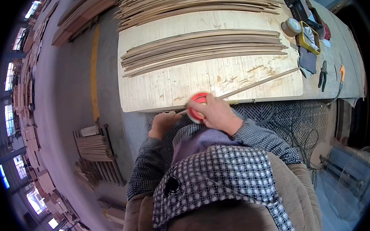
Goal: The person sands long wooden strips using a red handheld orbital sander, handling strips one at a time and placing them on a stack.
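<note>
My left hand (164,123) is closed around the near end of a thin wooden strip (255,84), just off the table's front edge. The strip slants away to the right across the pale wooden tabletop (179,86). My right hand (221,113) grips a round red disc-shaped object (198,103) with a pale rim, held over the strip close to my left hand. Motion blurs this object, so its exact kind does not show. Beyond my hands lies a row of similar thin strips (202,50), side by side on the tabletop.
A larger stack of strips (199,2) fills the far side. At the right are a round tin (291,27), a yellow tray (309,38), pliers (323,76) and an orange-ended hose (341,73). Bundled wood (94,148) stands on the floor at left.
</note>
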The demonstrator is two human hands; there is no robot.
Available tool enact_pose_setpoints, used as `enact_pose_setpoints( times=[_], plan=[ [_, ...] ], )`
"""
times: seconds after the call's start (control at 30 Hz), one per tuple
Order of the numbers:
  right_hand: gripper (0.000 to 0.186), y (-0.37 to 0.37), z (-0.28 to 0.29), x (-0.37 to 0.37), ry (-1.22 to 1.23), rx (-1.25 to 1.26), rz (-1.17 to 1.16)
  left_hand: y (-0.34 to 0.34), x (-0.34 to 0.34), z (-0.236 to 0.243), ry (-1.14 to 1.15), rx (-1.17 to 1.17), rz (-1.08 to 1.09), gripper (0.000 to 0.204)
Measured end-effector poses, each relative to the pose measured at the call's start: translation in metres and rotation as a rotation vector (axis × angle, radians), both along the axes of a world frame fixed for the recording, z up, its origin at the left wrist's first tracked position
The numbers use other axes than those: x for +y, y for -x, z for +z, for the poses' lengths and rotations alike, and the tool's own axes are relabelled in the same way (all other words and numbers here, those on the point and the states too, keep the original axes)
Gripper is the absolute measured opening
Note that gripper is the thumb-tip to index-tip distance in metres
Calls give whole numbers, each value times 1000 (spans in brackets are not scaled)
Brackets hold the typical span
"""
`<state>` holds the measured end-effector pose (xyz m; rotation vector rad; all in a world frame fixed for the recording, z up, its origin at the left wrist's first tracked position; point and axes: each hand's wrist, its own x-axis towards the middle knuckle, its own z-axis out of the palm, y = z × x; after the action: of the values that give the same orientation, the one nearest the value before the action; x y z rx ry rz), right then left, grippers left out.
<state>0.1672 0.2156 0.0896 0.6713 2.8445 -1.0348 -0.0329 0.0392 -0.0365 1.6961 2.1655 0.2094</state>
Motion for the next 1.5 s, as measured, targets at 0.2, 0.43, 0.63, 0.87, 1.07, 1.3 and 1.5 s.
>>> enact_pose_setpoints(
  times=[0.2, 0.43, 0.63, 0.87, 1.07, 1.3, 1.5],
  plan=[
    [48, -12, 4, 9, -10, -50, -83, 15, -3, -4, 118, 50, -221, 30],
    [69, -64, 20, 78, -224, -270, -536, 24, 22, 12, 305, -329, -115, 41],
    [71, -64, -17, 68, -236, -191, -550, 21, 24, 22, 167, -213, -214, 35],
    [51, 12, -10, -23, -71, 26, -100, 26, -2, -20, -102, 51, -157, 29],
    [51, -24, -15, 1, -148, 116, -230, 42, -20, 23, 193, 40, 52, 31],
    [67, -111, -15, 84, -165, -143, -695, 53, -35, 17, 178, 82, -27, 34],
    [72, -171, -15, 147, -292, -180, -1019, 37, -13, 27, 151, 51, -42, 35]
  ],
)
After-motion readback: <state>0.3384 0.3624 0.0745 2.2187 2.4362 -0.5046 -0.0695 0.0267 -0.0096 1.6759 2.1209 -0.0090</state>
